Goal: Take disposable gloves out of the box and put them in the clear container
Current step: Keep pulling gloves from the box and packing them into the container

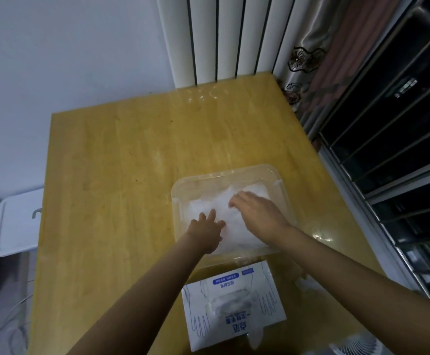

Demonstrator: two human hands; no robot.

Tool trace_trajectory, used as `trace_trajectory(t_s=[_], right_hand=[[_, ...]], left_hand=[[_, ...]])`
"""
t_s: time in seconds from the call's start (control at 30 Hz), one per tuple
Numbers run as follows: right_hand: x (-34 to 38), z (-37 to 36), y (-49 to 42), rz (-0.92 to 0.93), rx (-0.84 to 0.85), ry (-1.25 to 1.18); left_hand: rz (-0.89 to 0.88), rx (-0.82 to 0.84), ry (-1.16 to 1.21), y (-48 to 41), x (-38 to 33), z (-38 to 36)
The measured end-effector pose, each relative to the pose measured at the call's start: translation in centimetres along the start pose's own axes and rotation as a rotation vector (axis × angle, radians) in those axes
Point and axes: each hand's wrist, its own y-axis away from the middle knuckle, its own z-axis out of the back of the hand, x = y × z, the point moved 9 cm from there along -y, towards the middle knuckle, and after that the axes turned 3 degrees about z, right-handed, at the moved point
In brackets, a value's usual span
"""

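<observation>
— Two hands in the head view, both inside the clear container (224, 172)?

— Yes, both. First the left hand (206, 231): at the near left of the heap, fingers (211, 214) straight and spread, laid flat on the disposable gloves (249, 193). Nothing pinched there.

— And the right hand (257, 213)?

— Palm down over the middle of the heap, fingers (234, 200) bent at the tips into the thin plastic. Impossible to tell whether pinching a glove or only pressing, with the tips hidden in the heap.

— Whereabouts of the gloves?

— Mostly one white, crumpled heap inside the container, covering much of its floor, under both hands. A few more bunched in the opening of the box (267, 311).

— Position of the box?

— Flat on the tabletop (119, 188), opening upward, just beside the near wall of the container, between the two forearms. White card, blue print, outlines of gloves on its face.

— And the container itself?

— Upright on the tabletop, right of centre, open at the top, walls see-through.

— Anything round about?

— White radiator (234, 34) against the wall past the far edge. Patterned curtain (324, 47) at the far right corner. Dark window (400, 124) along the right side. Off the left edge and lower down, a white plastic lid (17, 221) with a small handle.
</observation>
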Motion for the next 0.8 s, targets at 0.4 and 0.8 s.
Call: trace_trajectory(t_s=[0.4,0.8], right_hand=[[-3.0,-4.5,0.9,-0.157,0.46,0.196],[6.5,1.1,11.2,0.113,0.094,-0.123]], left_hand=[[0.099,-0.064,-0.054,0.7,1.0,1.3],[-0.206,-0.918,0.073,13.4,-5.5,7.1]])
